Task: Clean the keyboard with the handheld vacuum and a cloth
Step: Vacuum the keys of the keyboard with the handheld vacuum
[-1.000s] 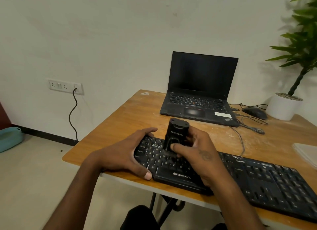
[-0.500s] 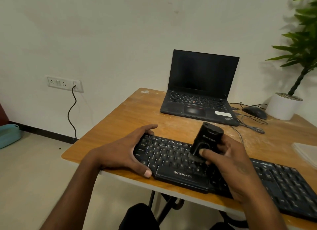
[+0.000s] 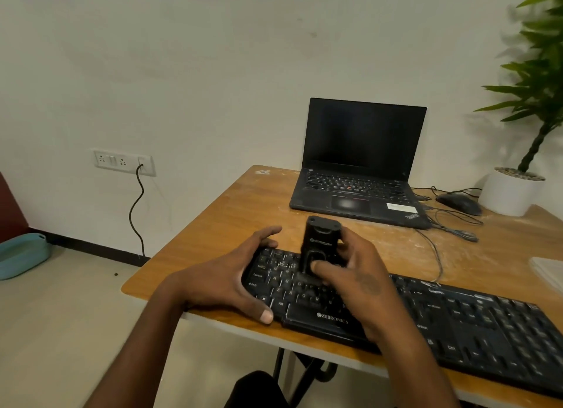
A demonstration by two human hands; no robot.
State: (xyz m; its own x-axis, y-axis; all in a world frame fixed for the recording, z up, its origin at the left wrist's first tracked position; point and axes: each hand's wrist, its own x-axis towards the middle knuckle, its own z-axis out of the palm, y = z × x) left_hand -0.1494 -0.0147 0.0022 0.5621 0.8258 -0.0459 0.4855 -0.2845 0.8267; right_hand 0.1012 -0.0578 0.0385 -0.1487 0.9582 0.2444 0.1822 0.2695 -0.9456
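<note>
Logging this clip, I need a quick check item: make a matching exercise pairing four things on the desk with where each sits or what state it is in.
Things:
1. vacuum
2. laptop
3. mouse
4. left hand

Places or states:
A. open, screen dark
B. beside the white plant pot
C. gripping the keyboard's left end
D. held upright on the keys by the right hand

Pairs: 1-D, 2-A, 3-B, 4-C
</note>
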